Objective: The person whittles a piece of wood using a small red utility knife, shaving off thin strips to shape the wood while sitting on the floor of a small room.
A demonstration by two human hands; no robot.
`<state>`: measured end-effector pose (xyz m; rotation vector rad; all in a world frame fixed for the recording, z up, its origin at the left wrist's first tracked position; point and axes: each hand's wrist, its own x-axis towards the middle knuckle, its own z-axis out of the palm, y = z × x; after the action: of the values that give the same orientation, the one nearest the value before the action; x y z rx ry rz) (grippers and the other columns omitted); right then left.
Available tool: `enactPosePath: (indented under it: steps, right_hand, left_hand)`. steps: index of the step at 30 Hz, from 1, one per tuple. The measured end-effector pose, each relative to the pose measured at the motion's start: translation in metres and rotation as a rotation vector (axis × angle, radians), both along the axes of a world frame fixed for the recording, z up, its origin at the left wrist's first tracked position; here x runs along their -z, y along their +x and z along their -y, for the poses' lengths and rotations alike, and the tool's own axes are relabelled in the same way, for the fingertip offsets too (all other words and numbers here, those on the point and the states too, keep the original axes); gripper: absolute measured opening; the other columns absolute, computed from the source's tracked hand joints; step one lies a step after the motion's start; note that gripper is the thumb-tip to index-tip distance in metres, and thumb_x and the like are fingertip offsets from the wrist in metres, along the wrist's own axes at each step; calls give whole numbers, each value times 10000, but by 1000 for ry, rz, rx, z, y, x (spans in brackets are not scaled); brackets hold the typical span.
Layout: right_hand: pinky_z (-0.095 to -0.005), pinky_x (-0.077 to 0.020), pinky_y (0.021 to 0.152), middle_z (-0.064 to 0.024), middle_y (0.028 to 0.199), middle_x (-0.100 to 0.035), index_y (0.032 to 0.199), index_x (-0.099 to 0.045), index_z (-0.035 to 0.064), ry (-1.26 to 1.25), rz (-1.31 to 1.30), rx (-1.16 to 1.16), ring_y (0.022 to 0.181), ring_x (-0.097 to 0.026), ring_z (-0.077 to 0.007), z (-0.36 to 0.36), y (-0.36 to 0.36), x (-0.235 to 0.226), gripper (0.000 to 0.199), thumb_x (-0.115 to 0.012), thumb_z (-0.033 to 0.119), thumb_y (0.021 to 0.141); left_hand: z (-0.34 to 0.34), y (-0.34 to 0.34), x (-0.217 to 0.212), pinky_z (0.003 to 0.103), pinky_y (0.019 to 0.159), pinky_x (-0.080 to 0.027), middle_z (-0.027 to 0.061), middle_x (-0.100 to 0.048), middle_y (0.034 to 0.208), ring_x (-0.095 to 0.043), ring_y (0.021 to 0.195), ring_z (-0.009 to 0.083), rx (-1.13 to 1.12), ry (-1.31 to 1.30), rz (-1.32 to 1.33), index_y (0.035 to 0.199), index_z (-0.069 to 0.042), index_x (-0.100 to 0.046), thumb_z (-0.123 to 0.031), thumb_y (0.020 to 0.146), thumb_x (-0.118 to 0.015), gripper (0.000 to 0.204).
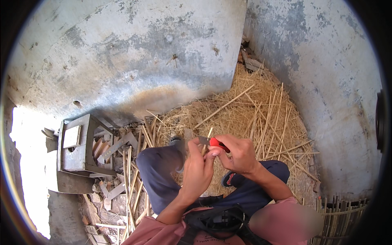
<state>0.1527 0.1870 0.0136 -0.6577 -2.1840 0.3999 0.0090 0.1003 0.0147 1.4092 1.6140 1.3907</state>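
Note:
My right hand [241, 154] is closed around the red-and-black handle of a knife [215, 143]. Its short, wide grey blade points left, toward the fingers of my left hand [197, 169]. That hand is pinched shut on a thin pale wooden strip [210, 132], whose end sticks up just beyond the blade. Both hands meet in front of my body, above my bent knees, with the thumbs close together. Fingers cover most of the strip, so its full length is hidden.
Straw and shavings [241, 106] cover the floor ahead, with long pale sticks [269, 118] scattered on top. A wooden box frame [85, 143] stands at the left beside rubble and scraps. Worn plaster walls [134, 53] enclose the corner. A stick-woven basket [341, 216] is at lower right.

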Motion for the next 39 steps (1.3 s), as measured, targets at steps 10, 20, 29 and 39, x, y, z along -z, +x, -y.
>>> enactPosePath:
  steps: [10, 20, 29, 39]
  right_hand:
    - [-348, -562, 563, -86, 885, -758, 1063, -735, 61, 28, -5, 40, 680, -736, -259, -7, -1, -7, 228, -789, 228, 918]
    - [-342, -546, 546, -73, 864, -756, 1051, -747, 72, 40, -6, 83, 650, -724, -239, -17, 3, -7, 233, -797, 258, 919]
    - [-339, -545, 534, -77, 850, -755, 1040, -757, 78, 71, -9, 106, 632, -721, -243, -18, -1, -9, 230, -799, 269, 920]
    - [-314, -405, 469, -23, 738, -677, 1104, -760, 31, -185, -60, 554, 522, -563, -149, -77, 38, -12, 338, -657, 348, 1049]
  left_hand:
    - [-2, -1, -3, 443, 658, -519, 214, -677, 870, -697, 757, 408, -3, -13, -9, 1293, 66, -431, -270, 1097, -590, 420]
    - [-3, -4, -3, 494, 637, -461, 224, -615, 763, -648, 689, 427, 9, -63, -61, 1282, 54, -438, -209, 1140, -458, 300]
    - [-5, -5, 5, 526, 611, -458, 245, -616, 728, -644, 685, 468, -22, -47, -129, 1279, 51, -442, -198, 1136, -457, 288]
    - [19, -7, -1, 456, 681, -469, 158, -594, 799, -625, 705, 333, -95, -228, -123, 1267, 33, -428, -201, 1144, -423, 263]
